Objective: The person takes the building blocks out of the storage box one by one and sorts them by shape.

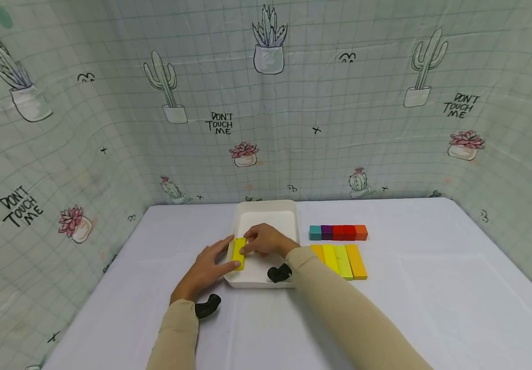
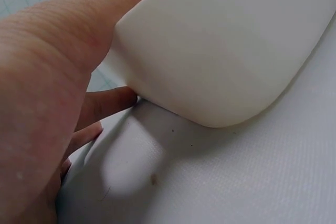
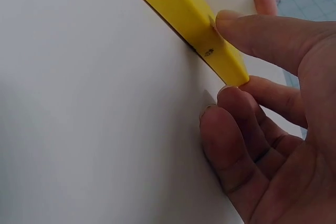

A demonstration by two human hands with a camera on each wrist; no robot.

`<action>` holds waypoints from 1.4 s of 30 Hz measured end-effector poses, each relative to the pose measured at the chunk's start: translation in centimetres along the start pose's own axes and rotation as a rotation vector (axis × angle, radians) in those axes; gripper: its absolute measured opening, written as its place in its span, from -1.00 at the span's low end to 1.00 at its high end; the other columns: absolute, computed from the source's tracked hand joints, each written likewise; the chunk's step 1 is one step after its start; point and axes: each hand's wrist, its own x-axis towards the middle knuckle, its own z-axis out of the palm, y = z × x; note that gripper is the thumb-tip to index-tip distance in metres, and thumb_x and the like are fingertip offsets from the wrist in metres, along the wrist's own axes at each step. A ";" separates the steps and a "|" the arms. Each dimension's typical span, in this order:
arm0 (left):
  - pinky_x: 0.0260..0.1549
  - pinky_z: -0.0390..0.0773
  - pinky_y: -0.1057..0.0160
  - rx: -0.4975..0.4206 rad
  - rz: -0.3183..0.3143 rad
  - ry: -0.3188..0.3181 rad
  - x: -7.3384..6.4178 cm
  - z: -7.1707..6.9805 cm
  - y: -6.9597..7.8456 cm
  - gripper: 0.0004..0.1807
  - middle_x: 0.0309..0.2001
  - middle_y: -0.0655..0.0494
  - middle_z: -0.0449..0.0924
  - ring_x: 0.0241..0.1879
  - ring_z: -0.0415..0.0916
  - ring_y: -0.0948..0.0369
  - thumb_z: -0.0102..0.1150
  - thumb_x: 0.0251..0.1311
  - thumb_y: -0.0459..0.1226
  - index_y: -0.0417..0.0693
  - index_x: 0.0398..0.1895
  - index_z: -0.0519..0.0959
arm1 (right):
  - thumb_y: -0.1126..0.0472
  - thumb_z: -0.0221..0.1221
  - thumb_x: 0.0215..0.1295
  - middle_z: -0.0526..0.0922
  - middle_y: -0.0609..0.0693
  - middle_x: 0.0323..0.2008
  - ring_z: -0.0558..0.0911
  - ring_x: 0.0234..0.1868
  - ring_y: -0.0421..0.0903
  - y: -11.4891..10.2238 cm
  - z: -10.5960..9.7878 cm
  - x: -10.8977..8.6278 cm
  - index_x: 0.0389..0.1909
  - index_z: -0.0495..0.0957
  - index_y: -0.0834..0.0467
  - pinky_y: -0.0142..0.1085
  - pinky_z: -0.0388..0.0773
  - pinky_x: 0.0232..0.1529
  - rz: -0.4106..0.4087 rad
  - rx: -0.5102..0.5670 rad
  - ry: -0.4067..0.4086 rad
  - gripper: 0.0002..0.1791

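A yellow rectangular block (image 1: 239,255) lies along the left side of a white tray (image 1: 275,220). My right hand (image 1: 268,240) reaches into the tray and pinches the block; in the right wrist view the thumb is on its face and a finger at its near end. At the tray's left wall, my left hand (image 1: 207,268) grips the edge. Its thumb passes over the rim to the block's near end, while the other fingers stay outside, one touching the wall's base in the left wrist view. That thumb's tip is hidden there by the tray wall.
Right of the tray, several small cubes (image 1: 338,233) in teal, purple, red and orange form a row. Before them lie several flat yellow, lime and orange blocks (image 1: 342,261), partly behind my right sleeve. A black wrist device (image 1: 208,307) is by my left cuff.
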 end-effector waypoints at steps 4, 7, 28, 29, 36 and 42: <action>0.48 -0.27 -0.18 -0.004 0.000 0.003 -0.2 0.0 -0.1 -0.13 0.51 0.01 0.21 0.53 -0.03 -0.09 0.29 0.22 0.08 0.16 0.57 0.20 | 0.08 0.47 0.13 0.51 -0.03 -0.38 0.47 -0.59 -0.18 -0.3 0.2 -0.1 0.17 0.58 0.23 -0.41 0.47 -0.51 -0.002 -0.031 -0.012 -0.39; 0.48 -0.27 -0.17 -0.008 -0.003 0.000 -0.2 -0.1 0.1 -0.13 0.51 0.05 0.20 0.53 -0.04 -0.06 0.29 0.22 0.10 0.20 0.57 0.19 | 0.09 0.47 0.13 0.50 -0.03 -0.37 0.48 -0.57 -0.17 -0.3 0.2 0.0 0.12 0.60 0.22 -0.40 0.48 -0.51 0.002 -0.041 -0.006 -0.45; 0.47 -0.29 -0.20 -0.005 -0.007 -0.001 -0.2 0.0 -0.1 -0.12 0.52 0.00 0.18 0.53 -0.05 -0.08 0.28 0.21 0.10 0.15 0.57 0.20 | 0.18 0.48 0.10 0.54 0.08 -0.16 0.51 -0.47 -0.09 0.3 0.1 0.1 -0.04 0.49 0.15 -0.33 0.60 -0.47 -0.025 0.087 0.008 -0.53; 0.47 -0.29 -0.19 -0.008 -0.007 0.001 -0.2 0.0 -0.1 -0.12 0.52 0.00 0.18 0.53 -0.05 -0.08 0.28 0.21 0.10 0.15 0.57 0.20 | 0.18 0.48 0.10 0.54 0.09 -0.16 0.52 -0.46 -0.09 0.3 0.1 0.1 -0.04 0.48 0.15 -0.32 0.60 -0.47 -0.029 0.093 0.008 -0.53; 0.48 -0.27 -0.19 -0.017 -0.004 0.001 -0.1 0.0 0.1 -0.12 0.51 0.00 0.21 0.53 -0.04 -0.07 0.29 0.21 0.10 0.15 0.57 0.20 | 0.20 0.46 0.13 0.58 0.07 -0.21 0.55 -0.47 -0.08 0.5 -0.1 0.0 -0.02 0.47 0.17 -0.31 0.63 -0.43 -0.057 0.087 0.014 -0.54; 0.47 -0.25 -0.19 -0.020 -0.005 0.001 -0.2 -0.1 0.1 -0.10 0.51 0.00 0.21 0.53 -0.03 -0.06 0.30 0.19 0.12 0.16 0.57 0.20 | 0.29 0.43 0.14 0.58 0.08 -0.26 0.55 -0.47 -0.10 0.6 -0.1 0.0 -0.05 0.45 0.24 -0.33 0.61 -0.46 -0.053 0.154 0.020 -0.57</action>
